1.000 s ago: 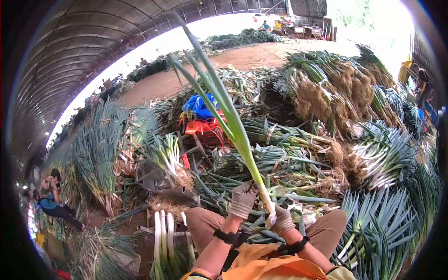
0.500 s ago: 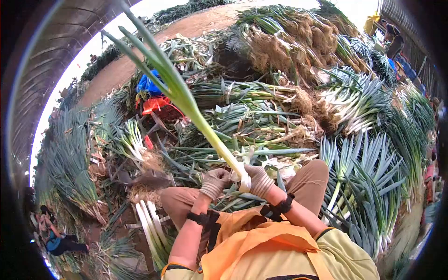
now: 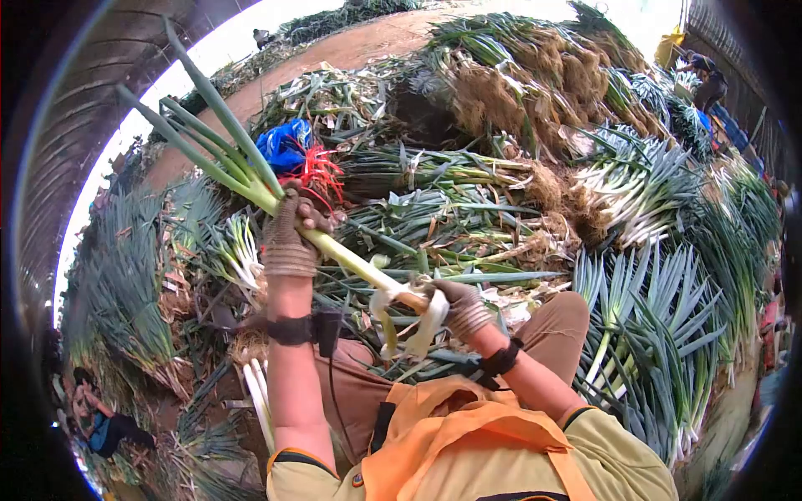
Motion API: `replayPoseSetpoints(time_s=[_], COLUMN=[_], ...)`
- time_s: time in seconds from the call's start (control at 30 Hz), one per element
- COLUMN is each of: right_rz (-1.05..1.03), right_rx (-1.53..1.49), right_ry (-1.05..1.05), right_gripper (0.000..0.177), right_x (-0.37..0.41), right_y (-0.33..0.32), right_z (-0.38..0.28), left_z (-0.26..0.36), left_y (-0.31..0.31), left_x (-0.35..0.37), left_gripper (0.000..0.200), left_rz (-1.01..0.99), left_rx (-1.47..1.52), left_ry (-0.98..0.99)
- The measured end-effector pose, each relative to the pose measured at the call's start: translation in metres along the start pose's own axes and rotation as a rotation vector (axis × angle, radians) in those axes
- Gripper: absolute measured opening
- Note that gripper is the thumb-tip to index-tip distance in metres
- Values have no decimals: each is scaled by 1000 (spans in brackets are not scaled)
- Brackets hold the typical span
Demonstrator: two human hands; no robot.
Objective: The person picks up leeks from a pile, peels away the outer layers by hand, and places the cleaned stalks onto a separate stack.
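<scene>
A long green onion [image 3: 355,262] slants across in front of me, its green leaves up at the left and its root end low at the right. My left hand [image 3: 289,232], in a dirty knit glove, is closed round the stalk just below where the leaves fork. At the root end my right hand [image 3: 462,311], also gloved, is closed on the base of the onion. Loose strips of pale outer skin [image 3: 429,326] hang down beside the right hand. The fingertips of the right hand are partly hidden.
Bundles of green onions [image 3: 443,217] lie across the ground before my knees. Cleaned onions [image 3: 631,184] and a leafy heap [image 3: 652,326] are at the right. A blue bag [image 3: 284,146] and red strings [image 3: 317,177] sit beyond my left hand. Other people [image 3: 708,82] are farther off.
My left hand has moved from the root end up and left to the stalk below the leaves. The onion has tilted further left, and skin strips now hang from its base.
</scene>
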State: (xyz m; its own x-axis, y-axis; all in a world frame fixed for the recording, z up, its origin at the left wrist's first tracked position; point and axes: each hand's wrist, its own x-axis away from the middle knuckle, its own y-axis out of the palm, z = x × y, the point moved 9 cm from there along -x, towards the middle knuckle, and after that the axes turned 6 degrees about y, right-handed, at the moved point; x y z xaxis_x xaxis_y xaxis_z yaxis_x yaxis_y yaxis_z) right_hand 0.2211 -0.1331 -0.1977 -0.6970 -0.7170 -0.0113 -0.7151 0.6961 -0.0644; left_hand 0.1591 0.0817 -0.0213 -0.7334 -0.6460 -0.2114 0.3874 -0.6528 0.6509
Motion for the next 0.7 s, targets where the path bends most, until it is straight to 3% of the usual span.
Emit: replayPoseSetpoints(time_s=[0.03, 0.07, 0.1, 0.13, 0.17, 0.23, 0.27, 0.3, 0.33, 0.4, 0.43, 0.5, 0.57, 0.63, 0.67, 0.7], right_rz=[-65, -92, -290, -328, -440, -746, -412, -407, -402, -701, -779, -868, -568, -503, -616, -528], right_rx=[610, 905, 1217, 1196, 1280, 1192, 621, 764, 392, -360, -429, -278, 341, 446, -51, 51], right_ry=[35, 98, 393, 382, 398, 337, -63, -98, -84, 63, 119, 68, -848, -779, 41, 60], right_gripper=[30, 11, 17, 22, 31, 40, 30, 36, 39, 43, 41, 38, 37, 30, 23, 23], right_x=[-1, -1, 8, 25, 23, 3, 1, -28, -36, -26, -21, -18, 28, 57, 53, 78], right_y=[-11, -21, -31, -38, -58, -44, -23, 2, 16, 60, 75, 97, 63, 24, 7, -18], right_z=[22, 49, 106, 112, 222, 187, 57, 44, -13, -88, -102, -53, -109, -77, 27, -6], left_z=[13, 29, 43, 49, 57, 57, 50, 42, 35, 15, 8, 15, 26, 57, 71, 90], left_y=[0, -1, -3, -1, -4, 9, 11, 22, 33, 37, 36, 35, 16, -16, -47, -85], left_x=[-4, -8, -12, -16, -18, -16, -12, -9, -6, -4, -5, -8, -14, -25, -39, -57], left_gripper=[22, 23, 24, 27, 30, 33, 33, 33, 33, 33, 32, 33, 32, 28, 26, 25], left_rz=[-8, -19, -30, -112, -116, -232, -229, -285, -341, -343, -333, -392, -299, -108, -8, 86], left_rx=[27, -38, -102, -32, -69, -7, -11, 70, 155, 221, 280, 287, 331, 71, 126, 179], left_ry=[30, 59, 82, 65, 87, 40, 21, 23, 28, -16, -48, -46, -53, 116, 82, 55])
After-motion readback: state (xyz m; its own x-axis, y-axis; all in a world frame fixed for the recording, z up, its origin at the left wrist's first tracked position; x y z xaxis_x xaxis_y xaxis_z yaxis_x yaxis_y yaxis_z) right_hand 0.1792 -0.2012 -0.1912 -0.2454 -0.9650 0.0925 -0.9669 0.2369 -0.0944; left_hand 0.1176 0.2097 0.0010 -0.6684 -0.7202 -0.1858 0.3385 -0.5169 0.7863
